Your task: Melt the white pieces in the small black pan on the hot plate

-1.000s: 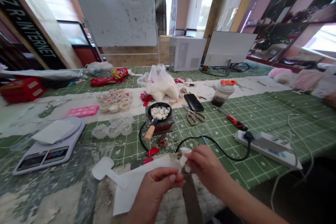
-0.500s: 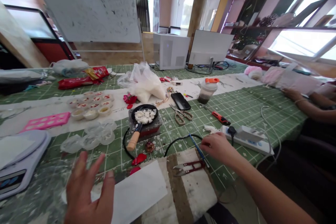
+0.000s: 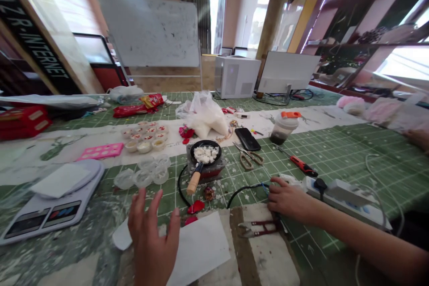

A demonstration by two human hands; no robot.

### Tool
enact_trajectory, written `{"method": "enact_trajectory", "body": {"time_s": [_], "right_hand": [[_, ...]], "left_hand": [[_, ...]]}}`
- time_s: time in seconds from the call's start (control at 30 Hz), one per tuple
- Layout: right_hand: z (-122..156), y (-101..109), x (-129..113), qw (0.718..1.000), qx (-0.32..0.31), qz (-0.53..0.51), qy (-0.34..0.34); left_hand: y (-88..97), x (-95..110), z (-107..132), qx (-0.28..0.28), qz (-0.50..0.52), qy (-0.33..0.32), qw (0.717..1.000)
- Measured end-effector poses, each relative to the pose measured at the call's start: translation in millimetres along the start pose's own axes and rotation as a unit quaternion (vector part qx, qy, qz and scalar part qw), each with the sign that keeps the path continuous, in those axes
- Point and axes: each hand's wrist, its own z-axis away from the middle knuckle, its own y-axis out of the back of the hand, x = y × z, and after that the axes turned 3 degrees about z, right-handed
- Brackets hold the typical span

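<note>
My left hand [image 3: 154, 237] hovers open, fingers spread, over a sheet of white paper [image 3: 201, 246] at the table's front. Farther right, my right hand [image 3: 291, 201] rests low on the table with its fingers apart, covering most of a thin blue stick [image 3: 264, 185]. A crumpled white piece [image 3: 290, 180] lies just behind that hand. Thread snips with dark red handles [image 3: 259, 228] lie on a cloth pad [image 3: 268, 257] below it. A small black pan [image 3: 206, 153] of white chunks sits on a little hot plate [image 3: 214, 173], its wooden handle towards me.
Clear plastic molds [image 3: 144, 172], small filled cups [image 3: 144, 146], a pink mold [image 3: 100, 151] and a kitchen scale [image 3: 56, 205] stand left. Scissors [image 3: 248, 157], a phone [image 3: 248, 138], a screwdriver [image 3: 303, 165], a shaker cup [image 3: 284, 127] and a power strip [image 3: 345, 201] lie right.
The view has swung left, so the table things sit farther right and lower. My right hand has moved over the blue stick, and its fingers have spread. My left hand stays open.
</note>
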Motion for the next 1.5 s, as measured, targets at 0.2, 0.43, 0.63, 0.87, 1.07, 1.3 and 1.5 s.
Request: {"method": "enact_trajectory", "body": {"time_s": [0.2, 0.43, 0.63, 0.87, 1.07, 1.3, 1.5], "right_hand": [[2, 23, 16, 0.996, 0.027, 0.047, 0.071], [-31, 91, 13, 0.933, 0.312, -0.056, -0.168], [-118, 113, 0, 0.797, 0.312, -0.4, -0.328], [-167, 114, -10, 0.871, 0.216, -0.27, -0.349], [-168, 104, -16, 0.868, 0.24, -0.23, -0.368], [-159, 103, -11, 0.837, 0.286, -0.277, -0.374], [-158, 103, -17, 0.851, 0.289, -0.303, -0.317]], "left_hand": [[-8.5, -11, 8, -0.001, -0.007, 0.004, 1.0], [-13.2, -7, 13, 0.0, 0.009, 0.002, 1.0], [-16.6, 2, 25, -0.02, 0.013, -0.03, 0.999], [-23.5, -5, 25, 0.001, 0.026, -0.055, 0.998], [-12.2, 3, 16, 0.028, 0.043, -0.037, 0.998], [28.4, 34, -39, 0.088, 0.089, 0.014, 0.992], [35.2, 37, -120, 0.035, 0.15, 0.087, 0.984]]}}
